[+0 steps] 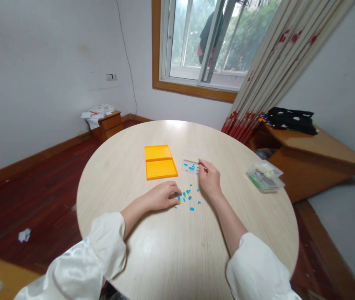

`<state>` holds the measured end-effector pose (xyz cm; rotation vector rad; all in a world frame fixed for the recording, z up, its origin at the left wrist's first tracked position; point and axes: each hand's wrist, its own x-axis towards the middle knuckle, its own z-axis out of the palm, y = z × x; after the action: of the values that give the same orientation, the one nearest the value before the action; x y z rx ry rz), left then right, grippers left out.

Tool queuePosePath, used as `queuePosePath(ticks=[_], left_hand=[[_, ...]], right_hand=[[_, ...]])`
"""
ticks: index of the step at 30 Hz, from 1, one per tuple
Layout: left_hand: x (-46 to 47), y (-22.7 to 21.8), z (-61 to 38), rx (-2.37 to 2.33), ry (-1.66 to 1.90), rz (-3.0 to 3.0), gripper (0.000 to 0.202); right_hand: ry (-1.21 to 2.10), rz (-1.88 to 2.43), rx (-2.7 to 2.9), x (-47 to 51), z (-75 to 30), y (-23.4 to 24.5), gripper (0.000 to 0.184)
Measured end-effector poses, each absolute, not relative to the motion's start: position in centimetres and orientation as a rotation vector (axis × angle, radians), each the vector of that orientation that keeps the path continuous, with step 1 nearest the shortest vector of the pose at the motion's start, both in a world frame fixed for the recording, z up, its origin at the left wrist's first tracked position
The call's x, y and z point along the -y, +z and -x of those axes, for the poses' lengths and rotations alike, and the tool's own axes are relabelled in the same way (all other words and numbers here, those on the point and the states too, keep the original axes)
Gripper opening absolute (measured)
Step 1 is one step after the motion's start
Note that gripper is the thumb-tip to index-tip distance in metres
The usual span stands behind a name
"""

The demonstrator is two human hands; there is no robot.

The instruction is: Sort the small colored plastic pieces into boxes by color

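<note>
My left hand [164, 196] rests low over the table with thumb and forefinger curved and a little apart. Its fingertips are beside small blue and yellow plastic pieces [189, 197] scattered on the tabletop. My right hand [210, 178] is at the right edge of a small clear plastic box [185, 169] that holds several blue pieces [191, 168]. The right fingers are pinched together over the box edge; what lies between them is too small to make out. Behind the left hand an orange-yellow case [161, 176] lies unfolded, with a few yellow bits in its near half.
The round pale wood table [171, 258] carries stacked clear containers [264, 177] at its right edge. A wooden piece of furniture [318, 154] with black cloth [293, 120] stands to the right. A small cabinet [111, 122] is at the back left. A curtain [265, 71] hangs beside the window.
</note>
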<state>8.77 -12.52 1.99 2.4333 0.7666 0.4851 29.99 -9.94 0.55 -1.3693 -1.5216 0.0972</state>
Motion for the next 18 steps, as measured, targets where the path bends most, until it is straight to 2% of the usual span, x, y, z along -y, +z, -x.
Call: queuePosePath(ticks=[5, 9, 14, 18], left_hand=[[12.5, 1.9, -9.1, -0.824, 0.496, -2.444, 0.012], [12.3, 2.2, -9.0, -0.975, 0.645, -2.323, 0.007], [12.4, 2.4, -9.1, -1.074, 0.886, -2.154, 0.009], [12.3, 2.2, -9.1, -1.052, 0.971, -2.177, 0.007]], right_hand=[[0.394, 1.359, 1.759, 11.5, -28.7, 1.5, 0.023], [0.776, 1.280, 1.859, 12.6, -27.3, 1.8, 0.019], [1.201, 1.053, 1.733, 13.3, -25.8, 2.0, 0.021], [1.312, 1.064, 1.572, 13.1, -25.8, 2.0, 0.027]])
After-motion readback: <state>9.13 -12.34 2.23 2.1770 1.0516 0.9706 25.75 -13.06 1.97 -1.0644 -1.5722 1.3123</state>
